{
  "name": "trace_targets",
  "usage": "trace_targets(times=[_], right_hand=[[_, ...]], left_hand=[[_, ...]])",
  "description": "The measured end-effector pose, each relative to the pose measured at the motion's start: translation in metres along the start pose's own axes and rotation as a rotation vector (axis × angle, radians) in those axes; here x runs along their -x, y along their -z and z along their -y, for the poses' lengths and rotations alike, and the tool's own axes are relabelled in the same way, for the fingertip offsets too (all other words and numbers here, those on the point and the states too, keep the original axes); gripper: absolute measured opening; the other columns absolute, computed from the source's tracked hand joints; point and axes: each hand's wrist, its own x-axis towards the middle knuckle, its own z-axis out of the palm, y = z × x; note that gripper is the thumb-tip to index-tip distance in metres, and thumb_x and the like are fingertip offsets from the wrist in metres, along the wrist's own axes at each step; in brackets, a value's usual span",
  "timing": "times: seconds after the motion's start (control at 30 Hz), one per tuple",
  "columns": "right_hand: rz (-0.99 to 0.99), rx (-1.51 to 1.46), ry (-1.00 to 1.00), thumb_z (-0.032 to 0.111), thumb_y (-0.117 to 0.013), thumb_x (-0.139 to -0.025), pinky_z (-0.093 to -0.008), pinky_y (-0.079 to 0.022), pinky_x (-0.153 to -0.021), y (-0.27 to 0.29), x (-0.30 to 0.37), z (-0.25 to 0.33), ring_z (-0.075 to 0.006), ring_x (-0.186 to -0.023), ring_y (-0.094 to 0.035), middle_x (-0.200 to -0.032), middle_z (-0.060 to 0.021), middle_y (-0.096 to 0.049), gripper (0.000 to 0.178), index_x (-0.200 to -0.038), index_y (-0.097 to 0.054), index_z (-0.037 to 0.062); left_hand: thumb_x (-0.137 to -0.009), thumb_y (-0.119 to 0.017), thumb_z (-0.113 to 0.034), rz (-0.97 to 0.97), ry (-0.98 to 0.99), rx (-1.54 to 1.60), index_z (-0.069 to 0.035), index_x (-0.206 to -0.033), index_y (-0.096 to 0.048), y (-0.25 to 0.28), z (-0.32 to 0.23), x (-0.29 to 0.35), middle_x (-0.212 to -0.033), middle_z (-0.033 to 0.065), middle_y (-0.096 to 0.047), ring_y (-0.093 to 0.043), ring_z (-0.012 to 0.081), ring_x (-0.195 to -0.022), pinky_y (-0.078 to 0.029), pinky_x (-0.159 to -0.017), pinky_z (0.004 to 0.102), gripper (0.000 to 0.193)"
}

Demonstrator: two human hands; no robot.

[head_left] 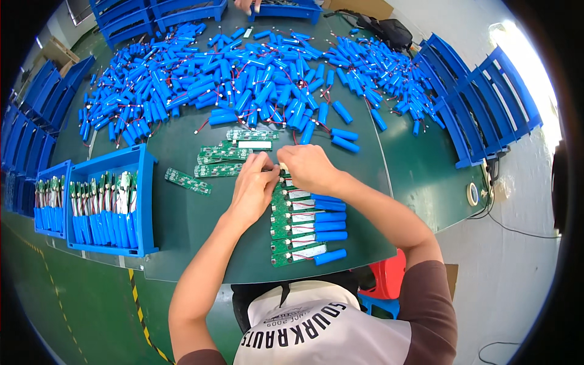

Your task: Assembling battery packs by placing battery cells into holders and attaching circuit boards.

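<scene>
My left hand (pixel 254 182) and my right hand (pixel 310 169) meet at the far end of a column of green circuit boards (pixel 280 231). The left fingers are closed at the edge of the topmost board. A small whitish plug (pixel 283 166) shows at the right fingertips, which pinch it; the fingers partly hide it. Down the column, red leads run from the boards to blue cylindrical batteries (pixel 330 226) lying at their right ends, with white strips (pixel 302 229) between. Beyond my left hand lie several loose green circuit boards (pixel 219 170), some overlapping.
A wide heap of blue batteries (pixel 249 79) with red leads covers the far part of the green table (pixel 359 237). Blue bins (pixel 149 201) of wired boards stand at left, stacked blue trays (pixel 468 97) at right. Another person's hand (pixel 248 5) shows at the top. A tape roll (pixel 472 194) lies right.
</scene>
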Motion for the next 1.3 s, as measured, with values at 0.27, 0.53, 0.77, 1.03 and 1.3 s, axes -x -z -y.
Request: trace_targets(times=[0.27,0.53,0.77,1.03,1.3], right_hand=[[-0.282,0.201,0.013,0.009,-0.067,-0.081,-0.0459,-0.051,-0.073,-0.014,0.015,0.020,-0.0304,-0.088,-0.063,-0.089,-0.0121,-0.063,0.020,-0.098,-0.060,0.0050],[-0.435,0.096,-0.403,0.005,-0.069,-0.082,-0.0445,-0.048,-0.079,0.029,0.045,-0.067,-0.0317,-0.093,-0.058,-0.091,-0.0116,-0.063,0.016,-0.098,-0.065,0.0037],[-0.485,0.110,-0.234,0.003,-0.067,-0.084,-0.0413,-0.045,-0.083,0.003,0.037,-0.073,-0.0295,-0.098,-0.055,-0.097,-0.0098,-0.060,0.016,-0.099,-0.061,0.0037],[-0.503,0.052,-0.172,0.000,-0.065,-0.081,-0.0407,-0.045,-0.082,0.009,0.041,-0.073,-0.0295,-0.095,-0.057,-0.093,-0.0101,-0.061,0.016,-0.096,-0.062,0.0048],[-0.265,-0.523,-0.115,0.001,-0.054,-0.091,-0.0473,-0.047,-0.083,0.002,0.006,-0.057,-0.0409,-0.093,-0.061,-0.097,-0.0206,-0.063,0.012,-0.103,-0.058,0.0003]], left_hand=[[-0.083,-0.070,0.005,-0.032,0.030,-0.089,0.003,-0.095,-0.072,0.001,-0.008,0.007,-0.091,0.0112,-0.057,-0.057,0.0295,-0.091,-0.049,-0.078,0.0402,0.013],[-0.083,-0.069,0.002,-0.209,0.062,-0.440,-0.004,-0.109,-0.070,0.061,0.019,-0.010,-0.111,0.0114,-0.065,-0.059,0.0323,-0.112,-0.044,-0.099,0.0417,0.026],[-0.083,-0.070,-0.001,-0.167,-0.021,-0.512,-0.007,-0.102,-0.067,0.066,0.056,-0.010,-0.105,0.0090,-0.064,-0.058,0.0305,-0.107,-0.040,-0.098,0.0422,0.020],[-0.080,-0.074,-0.002,-0.042,0.012,-0.390,-0.005,-0.100,-0.069,0.071,0.048,-0.009,-0.109,0.0090,-0.064,-0.057,0.0302,-0.114,-0.040,-0.099,0.0414,0.021],[-0.078,-0.075,0.002,-0.167,0.049,-0.234,-0.003,-0.090,-0.066,0.074,0.045,-0.016,-0.098,0.0100,-0.068,-0.063,0.0302,-0.108,-0.047,-0.094,0.0397,0.015]])
